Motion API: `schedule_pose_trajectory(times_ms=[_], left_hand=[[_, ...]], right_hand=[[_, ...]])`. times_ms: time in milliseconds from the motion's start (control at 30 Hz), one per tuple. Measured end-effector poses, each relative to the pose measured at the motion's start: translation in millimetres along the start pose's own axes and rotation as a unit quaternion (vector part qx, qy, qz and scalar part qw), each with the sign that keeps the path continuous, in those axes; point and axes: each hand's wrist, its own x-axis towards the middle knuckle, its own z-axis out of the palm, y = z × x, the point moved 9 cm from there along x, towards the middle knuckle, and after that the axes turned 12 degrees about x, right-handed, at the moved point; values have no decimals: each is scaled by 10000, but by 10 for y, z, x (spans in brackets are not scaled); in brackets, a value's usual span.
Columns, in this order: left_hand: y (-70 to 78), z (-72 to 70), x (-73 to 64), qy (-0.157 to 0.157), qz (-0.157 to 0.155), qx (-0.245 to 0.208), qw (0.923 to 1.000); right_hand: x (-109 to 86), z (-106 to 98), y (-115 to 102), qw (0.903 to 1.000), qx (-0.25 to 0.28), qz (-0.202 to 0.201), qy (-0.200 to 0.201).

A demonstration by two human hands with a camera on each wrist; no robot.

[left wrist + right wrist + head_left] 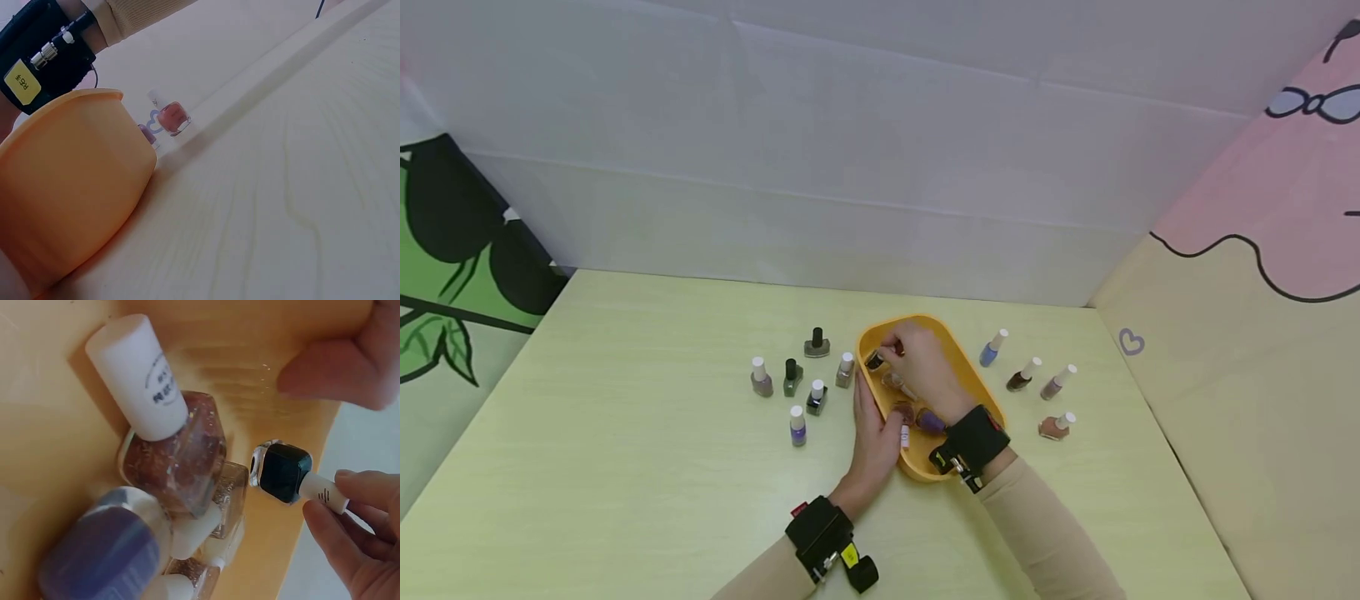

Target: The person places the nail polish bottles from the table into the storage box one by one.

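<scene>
A yellow plastic basket (964,367) holds several nail polish bottles. My left hand (877,442) holds its left side, fingers along the outer wall and thumb at the rim. My right hand (922,358) reaches inside the far left part and pinches the white cap of a dark green nail polish bottle (284,472). Nearer the wrist lie a glittery mauve bottle (181,453), a purple bottle (103,550) and small glitter bottles with white caps. In the left wrist view the basket's outer wall (75,187) hides the contents.
Left of the basket several bottles stand on the table, among them a black-capped bottle (817,343) and a purple one (797,427). At the right are a blue bottle (992,348), a dark one (1023,375) and a pinkish-brown one (1056,427). A pale wall (820,225) borders the back.
</scene>
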Motion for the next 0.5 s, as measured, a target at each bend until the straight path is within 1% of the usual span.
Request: schedule_pose_trajectory(times_ms=[133, 300, 500], left_hand=[[0, 8, -4, -10, -12, 69, 10000], [-6, 12, -6, -45, -55, 158, 9999], [-28, 4, -11, -62, -162, 160, 9997]], right_hand=[[-15, 72, 49, 9999, -45, 37, -145], [-27, 146, 110, 9992, 41, 149, -377], [-30, 170, 128, 9979, 93, 240, -586]])
